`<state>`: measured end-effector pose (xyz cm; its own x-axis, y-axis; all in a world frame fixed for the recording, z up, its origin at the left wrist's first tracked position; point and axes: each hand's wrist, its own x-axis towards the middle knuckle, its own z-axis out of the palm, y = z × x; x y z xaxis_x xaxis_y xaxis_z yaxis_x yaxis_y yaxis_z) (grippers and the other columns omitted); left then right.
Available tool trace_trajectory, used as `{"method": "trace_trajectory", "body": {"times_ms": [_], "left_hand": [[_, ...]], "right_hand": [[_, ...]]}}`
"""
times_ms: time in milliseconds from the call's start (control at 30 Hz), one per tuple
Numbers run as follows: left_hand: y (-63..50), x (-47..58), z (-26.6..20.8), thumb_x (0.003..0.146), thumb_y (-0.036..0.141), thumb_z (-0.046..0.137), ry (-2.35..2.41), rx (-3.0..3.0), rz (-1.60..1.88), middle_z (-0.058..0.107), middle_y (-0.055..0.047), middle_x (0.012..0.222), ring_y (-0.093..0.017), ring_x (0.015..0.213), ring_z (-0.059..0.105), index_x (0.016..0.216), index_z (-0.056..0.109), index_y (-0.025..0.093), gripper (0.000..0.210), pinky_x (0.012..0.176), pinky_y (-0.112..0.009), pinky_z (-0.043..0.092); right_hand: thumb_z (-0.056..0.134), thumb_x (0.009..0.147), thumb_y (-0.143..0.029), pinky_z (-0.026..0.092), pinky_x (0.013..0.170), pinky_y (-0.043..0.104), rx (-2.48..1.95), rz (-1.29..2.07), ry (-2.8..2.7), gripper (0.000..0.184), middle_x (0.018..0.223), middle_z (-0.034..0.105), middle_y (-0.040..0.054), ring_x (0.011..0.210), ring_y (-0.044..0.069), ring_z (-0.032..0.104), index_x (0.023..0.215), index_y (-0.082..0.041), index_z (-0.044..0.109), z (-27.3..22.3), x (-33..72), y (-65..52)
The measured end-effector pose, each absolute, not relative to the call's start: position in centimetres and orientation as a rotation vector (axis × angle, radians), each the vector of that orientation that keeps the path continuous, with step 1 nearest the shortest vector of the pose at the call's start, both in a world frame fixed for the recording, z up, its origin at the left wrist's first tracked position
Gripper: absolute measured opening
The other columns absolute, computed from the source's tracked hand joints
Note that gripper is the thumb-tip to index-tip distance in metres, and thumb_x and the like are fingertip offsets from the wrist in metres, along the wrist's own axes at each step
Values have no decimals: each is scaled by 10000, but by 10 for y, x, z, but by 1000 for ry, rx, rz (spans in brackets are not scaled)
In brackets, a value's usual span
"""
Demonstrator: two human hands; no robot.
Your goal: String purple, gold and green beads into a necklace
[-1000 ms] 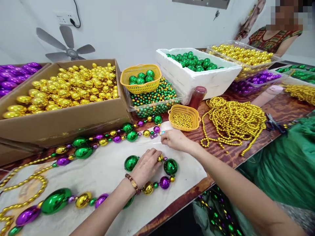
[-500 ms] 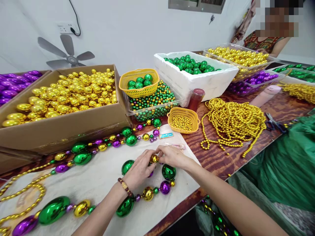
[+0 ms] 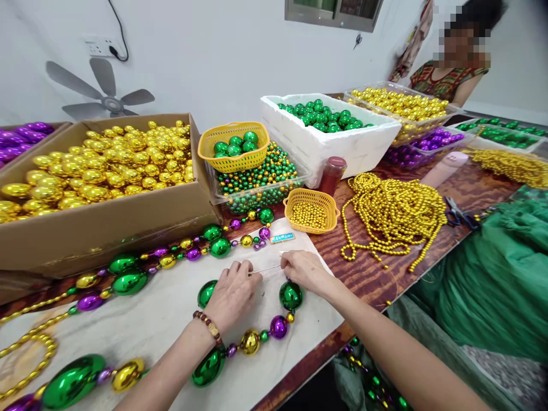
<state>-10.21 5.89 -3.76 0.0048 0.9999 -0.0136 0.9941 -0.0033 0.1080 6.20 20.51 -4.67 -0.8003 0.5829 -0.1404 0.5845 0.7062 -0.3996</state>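
Observation:
On a white sheet [image 3: 171, 319] lies a string of shiny green, purple and gold beads [image 3: 278, 327], curving round below both hands. My left hand [image 3: 233, 294] is closed, its fingertips pinching one end of a thin straight strand [image 3: 268, 268]. My right hand [image 3: 303, 271] pinches the other end, just above a large green bead [image 3: 291, 295]. Whether the strand is cord or a needle I cannot tell. Another green bead [image 3: 207, 294] shows partly behind my left hand. What lies under the left palm is hidden.
A finished-looking bead strand [image 3: 131, 281] lies along a cardboard box [image 3: 107, 220] of gold beads. Behind are a yellow basket [image 3: 312, 228] of small gold beads, a red-brown jar [image 3: 333, 176] and a foam box [image 3: 355, 142]. Gold bead chains [image 3: 394, 214] and scissors [image 3: 460, 214] lie right.
A gold bead that showed between my fingertips is out of sight. My hands have drawn apart, with a thin strand now stretched between them. The camera view has shifted slightly.

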Motion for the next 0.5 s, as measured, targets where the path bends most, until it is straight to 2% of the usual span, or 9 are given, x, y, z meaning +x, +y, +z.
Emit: {"method": "trace_trajectory", "body": {"times_ms": [67, 133, 267, 500], "left_hand": [[63, -96, -38, 791, 168, 562, 2180, 2199, 104, 523, -112, 1158, -313, 1060, 462, 958, 625, 222, 186, 830, -454, 408], [68, -89, -39, 808, 210, 577, 2201, 2216, 103, 527, -110, 1175, -314, 1079, 451, 963, 619, 219, 161, 850, -460, 401], [76, -84, -43, 853, 142, 490, 2231, 2200, 53, 565, -89, 988, -272, 967, 480, 912, 589, 208, 132, 798, -411, 420], [71, -113, -31, 865, 153, 434, 2269, 2070, 267, 558, -79, 853, -270, 875, 512, 748, 491, 207, 141, 790, -413, 426]], "right_hand": [[505, 821, -194, 385, 698, 275, 991, -687, 2911, 225, 942, 739, 26, 915, 216, 664, 948, -251, 682, -45, 63, 205], [511, 834, -215, 383, 689, 262, 992, -690, 2917, 214, 928, 739, 12, 895, 199, 665, 958, -258, 680, -43, 64, 204], [510, 838, -210, 382, 688, 265, 1033, -668, 2904, 207, 924, 733, 28, 909, 210, 661, 951, -244, 680, -40, 67, 203], [521, 815, -196, 398, 678, 298, 1146, -622, 2820, 190, 889, 734, 95, 886, 260, 665, 887, -201, 697, -44, 74, 204]]}}
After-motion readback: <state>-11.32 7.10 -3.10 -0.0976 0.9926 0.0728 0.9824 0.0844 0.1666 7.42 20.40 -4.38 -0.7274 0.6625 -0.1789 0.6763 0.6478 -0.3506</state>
